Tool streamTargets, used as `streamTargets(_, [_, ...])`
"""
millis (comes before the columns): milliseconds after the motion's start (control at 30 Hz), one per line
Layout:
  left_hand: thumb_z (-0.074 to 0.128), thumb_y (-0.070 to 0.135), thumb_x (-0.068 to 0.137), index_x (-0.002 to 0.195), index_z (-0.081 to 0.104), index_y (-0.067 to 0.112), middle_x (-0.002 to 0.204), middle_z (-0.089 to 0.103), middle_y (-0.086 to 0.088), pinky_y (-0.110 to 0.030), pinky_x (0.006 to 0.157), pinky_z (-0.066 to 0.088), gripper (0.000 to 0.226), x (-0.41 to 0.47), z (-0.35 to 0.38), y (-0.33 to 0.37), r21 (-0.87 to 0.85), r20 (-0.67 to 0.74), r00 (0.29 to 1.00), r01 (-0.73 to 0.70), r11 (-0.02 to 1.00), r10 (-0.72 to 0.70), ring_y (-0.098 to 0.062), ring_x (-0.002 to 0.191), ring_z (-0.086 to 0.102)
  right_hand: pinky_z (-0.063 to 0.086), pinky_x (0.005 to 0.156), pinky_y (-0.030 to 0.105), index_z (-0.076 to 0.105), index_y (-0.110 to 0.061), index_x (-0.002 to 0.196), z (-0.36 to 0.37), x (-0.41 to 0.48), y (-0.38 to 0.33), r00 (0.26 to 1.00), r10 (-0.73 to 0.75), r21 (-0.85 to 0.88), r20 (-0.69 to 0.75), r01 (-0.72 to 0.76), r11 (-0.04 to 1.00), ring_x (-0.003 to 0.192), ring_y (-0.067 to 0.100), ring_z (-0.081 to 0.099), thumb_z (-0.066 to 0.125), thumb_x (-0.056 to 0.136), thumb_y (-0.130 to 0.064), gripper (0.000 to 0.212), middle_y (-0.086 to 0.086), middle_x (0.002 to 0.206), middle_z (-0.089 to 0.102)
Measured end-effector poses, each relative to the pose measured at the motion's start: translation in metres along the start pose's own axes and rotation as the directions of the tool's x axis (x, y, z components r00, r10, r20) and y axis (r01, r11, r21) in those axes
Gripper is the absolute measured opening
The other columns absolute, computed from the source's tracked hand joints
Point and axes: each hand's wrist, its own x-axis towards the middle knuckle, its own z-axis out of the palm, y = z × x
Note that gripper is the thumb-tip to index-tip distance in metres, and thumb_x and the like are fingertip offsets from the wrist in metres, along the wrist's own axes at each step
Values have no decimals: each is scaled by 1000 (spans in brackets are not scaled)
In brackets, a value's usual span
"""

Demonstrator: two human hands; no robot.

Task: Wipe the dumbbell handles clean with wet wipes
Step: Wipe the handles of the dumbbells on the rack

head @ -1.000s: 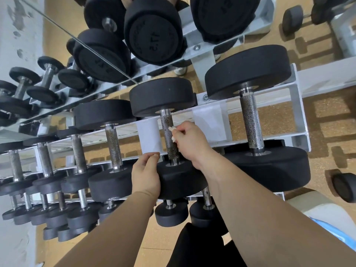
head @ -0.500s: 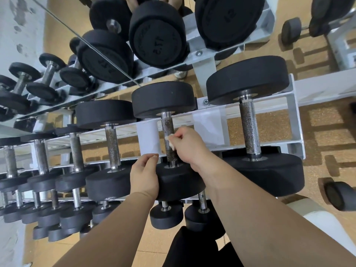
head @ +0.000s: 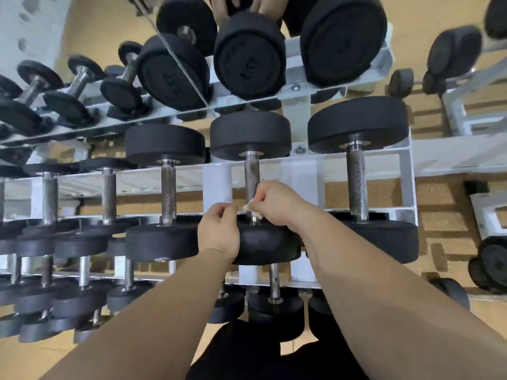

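Hands both on one dumbbell on the rack. My right hand is curled, pinching a wipe against the handle; left hand curled over the near head. I count three big dumbbells in this row.

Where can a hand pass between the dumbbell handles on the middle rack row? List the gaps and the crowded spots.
Widest gap: between the knurled steel handle being wiped and the far-right dumbbell's handle, over the white rack rail. A narrower one lies left of it, toward the next handle. Crowded: the small dumbbells at far left, and where the left hand and right hand work the white wipe.
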Motion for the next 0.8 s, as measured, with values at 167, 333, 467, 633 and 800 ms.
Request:
streamTargets(167, [42, 33, 104, 110, 61, 22, 96, 61, 4, -33, 83, 38, 23, -1, -13, 3, -149, 98, 995, 52, 987, -38, -21, 92, 55, 42, 62, 28, 55, -20, 78, 9, -7, -38, 940, -1, 200, -340, 73, 977, 72, 15, 56, 66, 93, -27, 19, -1, 78, 60])
streamTargets(333, [49, 30, 105, 119, 61, 32, 113, 68, 4, -29, 90, 50, 19, 20, -80, 9, -414, 194, 978, 8, 910, 79, -13, 104, 66, 48, 69, 32, 60, -25, 80, 53, -10, -88, 885, 43, 290, -464, 106, 951, 75, 16, 59, 66, 93, -29, 15, -1, 82, 66])
streamTargets(467, [60, 19, 100, 120, 69, 25, 100, 74, 4, -37, 88, 60, 23, 49, -141, 13, -371, 281, 949, -27, 928, 140, -19, 94, 72, 49, 73, 28, 69, -22, 89, 105, -9, -128, 904, 52, 308, -424, 90, 947, 80, 9, 63, 63, 94, -27, 9, -7, 85, 69])
streamTargets(633, [73, 18, 91, 96, 76, 27, 94, 78, 4, -47, 90, 59, 11, 84, -189, -4, -272, 303, 939, -81, 959, 165, -20, 93, 74, 48, 76, 25, 73, -27, 88, 148, 0, -154, 887, 94, 470, -452, 147, 870, 85, 6, 65, 65, 94, -24, 11, -12, 86, 72])
streamTargets(800, [67, 6, 93, 92, 78, 21, 91, 78, -1, -46, 88, 61, 18, 103, -206, -19, -241, 287, 947, -75, 968, 145, -29, 91, 74, 48, 89, 23, 69, -34, 117, 168, -6, -149, 924, 96, 530, -371, 125, 839, 104, 5, 63, 55, 101, -26, 23, -14, 111, 70])
